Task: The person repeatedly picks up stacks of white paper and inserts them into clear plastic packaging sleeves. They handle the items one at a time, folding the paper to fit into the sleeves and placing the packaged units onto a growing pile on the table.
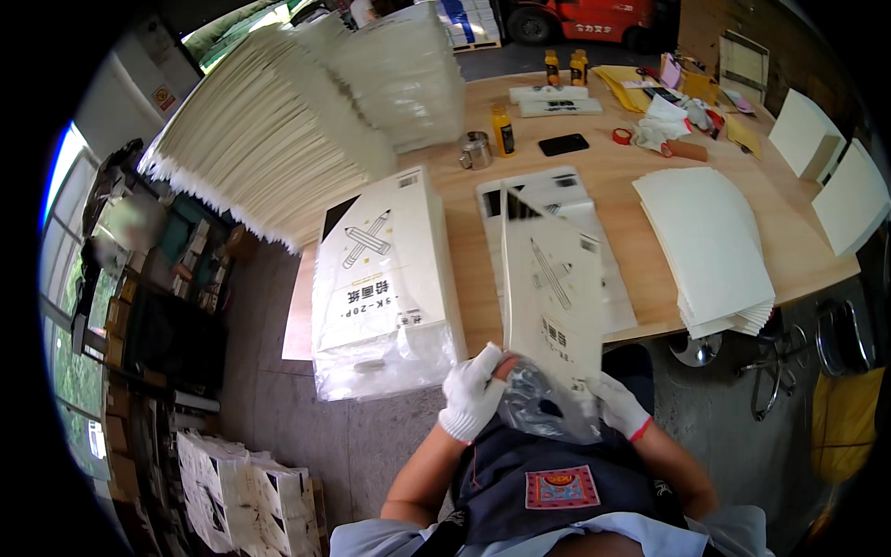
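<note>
In front of my body, tilted upright above the table edge, is a pack of drawing paper (557, 288) with crossed pencils on its cover. Its lower end sits in a clear plastic bag (538, 408). My left hand (471, 397), in a white knit glove, is closed on the bag's left edge, with a bare fingertip showing. My right hand (620, 407), also gloved, grips the pack's lower right side; its fingers are partly hidden. Behind the pack, a flat bagged sheet (603, 278) lies on the table. To the left stands a stack of bagged paper packs (385, 251).
Large piles of clear plastic sleeves (269, 130) fill the table's left rear. White sheets (710, 246) are fanned at right, near white blocks (806, 135). A phone (563, 145), metal cup (476, 150) and yellow bottle (503, 130) sit farther back. A stool (775, 371) stands below right.
</note>
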Demonstrator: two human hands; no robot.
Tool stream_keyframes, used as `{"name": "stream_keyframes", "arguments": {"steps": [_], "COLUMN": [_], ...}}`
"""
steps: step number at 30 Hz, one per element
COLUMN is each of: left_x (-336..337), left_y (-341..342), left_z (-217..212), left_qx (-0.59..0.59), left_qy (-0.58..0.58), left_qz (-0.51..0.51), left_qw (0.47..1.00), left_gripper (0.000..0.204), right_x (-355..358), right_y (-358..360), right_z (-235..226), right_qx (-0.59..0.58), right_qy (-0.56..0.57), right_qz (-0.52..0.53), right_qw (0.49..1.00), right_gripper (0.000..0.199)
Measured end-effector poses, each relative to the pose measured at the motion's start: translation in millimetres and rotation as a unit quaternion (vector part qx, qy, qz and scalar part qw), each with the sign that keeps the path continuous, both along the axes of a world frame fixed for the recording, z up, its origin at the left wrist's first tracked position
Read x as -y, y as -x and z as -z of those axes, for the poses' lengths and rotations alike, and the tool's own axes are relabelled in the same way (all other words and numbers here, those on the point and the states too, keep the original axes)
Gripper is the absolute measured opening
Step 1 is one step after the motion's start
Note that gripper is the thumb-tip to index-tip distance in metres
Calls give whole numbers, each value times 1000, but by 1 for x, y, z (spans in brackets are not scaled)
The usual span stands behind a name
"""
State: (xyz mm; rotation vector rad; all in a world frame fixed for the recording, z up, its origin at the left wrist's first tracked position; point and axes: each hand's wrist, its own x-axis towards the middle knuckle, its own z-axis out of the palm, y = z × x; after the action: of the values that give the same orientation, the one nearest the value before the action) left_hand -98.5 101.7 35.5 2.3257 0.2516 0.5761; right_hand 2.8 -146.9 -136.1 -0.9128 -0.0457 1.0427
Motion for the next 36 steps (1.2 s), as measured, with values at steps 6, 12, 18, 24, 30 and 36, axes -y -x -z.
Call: {"name": "stream_keyframes", "arguments": {"steps": [6, 12, 18, 24, 30, 36], "left_x": [-91, -206, -208, -114, 1, 23], "left_y": [65, 102, 116, 103, 10, -123], "left_z": [-25, -11, 96, 244, 176, 163], "left_qx": [281, 195, 229, 174, -51, -45], "left_qy": [140, 237, 359, 589, 191, -18], "left_qz": [-129, -289, -348, -282, 31, 51], "left_qw": [941, 907, 835, 737, 980, 998], "left_gripper": [26, 17, 34, 15, 8, 19], "right_x": [-149, -263, -255, -179, -93, -52], "right_y": [-41, -55, -30, 11, 20, 20], "right_z": [-73, -142, -142, -71, -26, -35], "right_qx": [144, 469, 643, 638, 550, 493], "right_qy": [-16, 172, 334, 342, 346, 364], "right_qz": [-78, -162, -111, -328, -348, -232], "right_qw": [986, 851, 680, 607, 676, 755], "right_gripper": [34, 54, 62, 55, 43, 37]}}
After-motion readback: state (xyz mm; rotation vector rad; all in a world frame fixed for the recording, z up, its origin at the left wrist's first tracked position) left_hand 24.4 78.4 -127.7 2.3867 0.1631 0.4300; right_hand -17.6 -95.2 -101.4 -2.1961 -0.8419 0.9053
